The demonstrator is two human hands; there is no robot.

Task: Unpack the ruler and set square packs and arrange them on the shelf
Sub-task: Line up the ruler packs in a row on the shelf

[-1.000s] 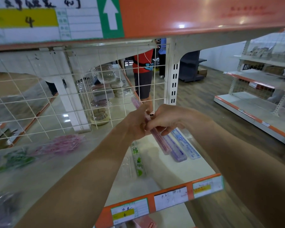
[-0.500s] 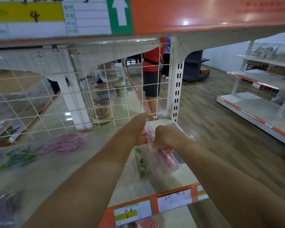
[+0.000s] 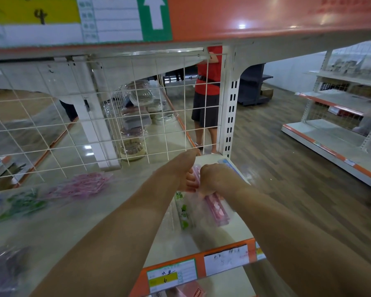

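Pink plastic shows under my right hand (image 3: 214, 181): the ruler pack (image 3: 217, 211) sits low over the shelf (image 3: 234, 232). Its long axis runs from the orange price strip (image 3: 201, 267) back toward the wire mesh (image 3: 137, 116), with the far end leaning a little left. I cannot tell whether it rests on the shelf or hangs just above it.

My right hand is curled over the pack's far half and grips it from above, so the near half sticks out toward the price strip. My left hand (image 3: 184, 174) is just to the left of the far end, thumb pointing at the mesh and fingers folded in against the pack's edge. I cannot tell whether they pinch the clear film (image 3: 198, 207) or only touch it.

By my reading, the next move is a pull along that axis. The right hand is the nearer one and already has the pack, so it would draw it out while the left hand holds the film back.

Farther from the strip than the pink pack, a blue pack (image 3: 227, 163) peeks out beyond my right knuckles. A green pack (image 3: 183, 211) lies parallel just to the left. Well left along the shelf lie pink set squares (image 3: 84, 185), blurred.
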